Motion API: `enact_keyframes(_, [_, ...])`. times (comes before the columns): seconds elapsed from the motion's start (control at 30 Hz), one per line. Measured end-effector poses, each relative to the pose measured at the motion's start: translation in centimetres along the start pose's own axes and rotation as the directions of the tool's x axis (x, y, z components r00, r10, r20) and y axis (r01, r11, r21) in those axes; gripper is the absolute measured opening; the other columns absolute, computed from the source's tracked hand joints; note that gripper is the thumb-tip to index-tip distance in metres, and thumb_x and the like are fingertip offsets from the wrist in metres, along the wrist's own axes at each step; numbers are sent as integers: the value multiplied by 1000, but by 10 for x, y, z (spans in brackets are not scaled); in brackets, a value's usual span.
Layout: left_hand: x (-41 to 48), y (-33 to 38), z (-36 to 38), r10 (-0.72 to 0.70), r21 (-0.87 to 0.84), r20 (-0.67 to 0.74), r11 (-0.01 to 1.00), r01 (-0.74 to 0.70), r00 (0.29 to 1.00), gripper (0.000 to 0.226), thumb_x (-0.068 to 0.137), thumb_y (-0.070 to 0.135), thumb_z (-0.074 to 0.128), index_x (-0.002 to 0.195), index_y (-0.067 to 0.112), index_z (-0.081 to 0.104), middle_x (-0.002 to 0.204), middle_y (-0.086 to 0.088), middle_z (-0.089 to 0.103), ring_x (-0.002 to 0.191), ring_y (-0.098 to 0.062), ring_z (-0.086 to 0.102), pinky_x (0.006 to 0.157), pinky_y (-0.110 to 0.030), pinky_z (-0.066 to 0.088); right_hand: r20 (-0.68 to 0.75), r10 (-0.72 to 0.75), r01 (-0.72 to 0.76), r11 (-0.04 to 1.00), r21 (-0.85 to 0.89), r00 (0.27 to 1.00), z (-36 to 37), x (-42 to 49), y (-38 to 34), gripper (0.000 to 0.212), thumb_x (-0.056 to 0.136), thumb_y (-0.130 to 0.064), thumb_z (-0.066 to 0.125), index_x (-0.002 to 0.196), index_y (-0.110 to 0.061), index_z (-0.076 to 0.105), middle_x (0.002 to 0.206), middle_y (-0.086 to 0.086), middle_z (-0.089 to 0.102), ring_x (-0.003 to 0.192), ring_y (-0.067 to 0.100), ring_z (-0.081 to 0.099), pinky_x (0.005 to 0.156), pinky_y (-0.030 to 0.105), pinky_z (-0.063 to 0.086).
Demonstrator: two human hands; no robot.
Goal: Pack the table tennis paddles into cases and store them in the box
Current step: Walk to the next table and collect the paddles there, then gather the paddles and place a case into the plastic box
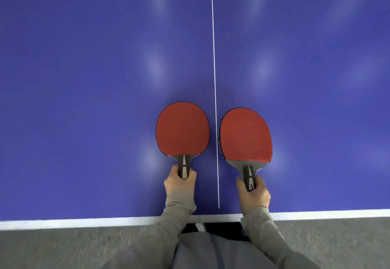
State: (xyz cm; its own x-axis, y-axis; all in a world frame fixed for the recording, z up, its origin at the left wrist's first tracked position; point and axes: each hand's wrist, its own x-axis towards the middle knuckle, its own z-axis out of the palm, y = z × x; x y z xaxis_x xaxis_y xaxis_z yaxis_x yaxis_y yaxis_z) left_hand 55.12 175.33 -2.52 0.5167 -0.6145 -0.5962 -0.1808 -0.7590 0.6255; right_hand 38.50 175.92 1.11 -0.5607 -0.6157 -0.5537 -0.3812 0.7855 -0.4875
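A blue table tennis table [84, 78] is filling nearly everything in front of the person, soft patches of light glancing off its surface. Below its near end a grey floor [52, 247] is showing. A white edge band [84, 223] is running along the table's near end, and a thin white centre line [214, 57] is running away from that end, splitting the top into two halves.

The person is standing at this end, both arms in grey-brown sleeves [168, 226] reaching over the edge band.

Two paddles are being held out over the table close to the near end, red rubber facing up and blades pointing away from the person. The left paddle [182, 129] is sitting just left of the centre line, its face looking flat to the table. The right paddle [245, 135] is sitting just right of the line, leaning slightly so that the dark edge tape along its left rim is showing. The two blades are lying side by side, near each other but apart, with the line between them. I cannot tell whether either blade is touching the surface.

The left hand [179, 184] is grasping the left paddle's dark handle, fingers wrapped round it. The right hand [253, 194] is gripping the right paddle's handle the same way.
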Motion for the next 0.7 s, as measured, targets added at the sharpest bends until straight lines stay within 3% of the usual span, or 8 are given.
enact_keyframes(0.07, [2, -1, 5, -8, 18, 10, 1000, 8, 1000, 27, 78, 24, 64, 60, 20, 44, 49, 6, 45, 45, -14, 38, 46, -23, 37, 32, -36, 36, 999, 0, 999, 5, -2, -2, 32, 82, -29, 68, 64, -21, 43, 57, -4, 49, 58, 16, 47, 63, 31, 36])
enact_keyframes(0.2, [4, 1, 7, -9, 50, 70, 999, 6, 998, 28, 79, 32, 66, 64, 22, 45, 56, 2, 55, 55, -24, 54, 55, -27, 45, 115, -99, 100, 995, 3, 988, 22, -6, -13, 29, 83, -35, 67, 68, -25, 44, 61, -7, 51, 65, 20, 49, 66, 29, 36])
enact_keyframes(0.27, [6, -1, 4, -9, 53, 157, 999, 0, 988, 24, 81, 29, 68, 68, 23, 49, 61, 1, 58, 58, -22, 57, 55, -25, 49, 154, -126, 129, 992, -8, 980, 32, -7, -19, 27, 83, -39, 65, 73, -21, 47, 65, -7, 52, 69, 21, 51, 69, 30, 38])
enact_keyframes(0.33, [7, -5, -3, -50, -149, 264, 985, 92, 963, 8, 85, 13, 66, 86, 12, 58, 68, -2, 61, 61, -19, 58, 61, -27, 54, 182, -157, 166, 986, -32, 971, 41, -8, -25, 28, 85, -42, 62, 81, -18, 49, 70, -5, 54, 74, 22, 51, 72, 30, 39])
enact_keyframes(0.4, [8, -9, -11, -88, -373, 366, 898, 232, 926, 21, 86, -6, 58, 107, -1, 57, 77, -6, 63, 64, -16, 62, 63, -29, 56, 216, -181, 197, 979, -53, 959, 49, -12, -29, 29, 86, -44, 58, 86, -16, 50, 80, 0, 59, 78, 24, 53, 74, 32, 42])
enact_keyframes(0.47, [9, -15, -17, -61, -453, 422, 850, 268, 905, 33, 86, -17, 48, 116, -4, 53, 83, -8, 64, 64, -11, 66, 65, -26, 55, 247, -196, 220, 973, -70, 949, 57, -17, -31, 32, 88, -46, 55, 92, -14, 52, 90, 4, 62, 83, 26, 56, 78, 35, 46])
enact_keyframes(0.63, [13, -22, -21, 5, -467, 472, 850, 245, 881, 49, 85, -22, 43, 132, -8, 43, 119, -26, 59, 95, -25, 61, 95, -44, 44, 284, -229, 280, 948, -152, 931, 72, -31, -36, 40, 90, -48, 50, 102, -11, 51, 101, 7, 64, 93, 31, 59, 81, 37, 45])
enact_keyframes(0.7, [16, -26, -21, 28, -478, 481, 846, 236, 876, 52, 85, -22, 44, 135, -8, 40, 131, -35, 48, 106, -27, 52, 96, -46, 40, 296, -237, 299, 935, -189, 925, 77, -35, -38, 41, 91, -50, 47, 103, -10, 49, 102, 8, 63, 93, 32, 58, 79, 36, 43])
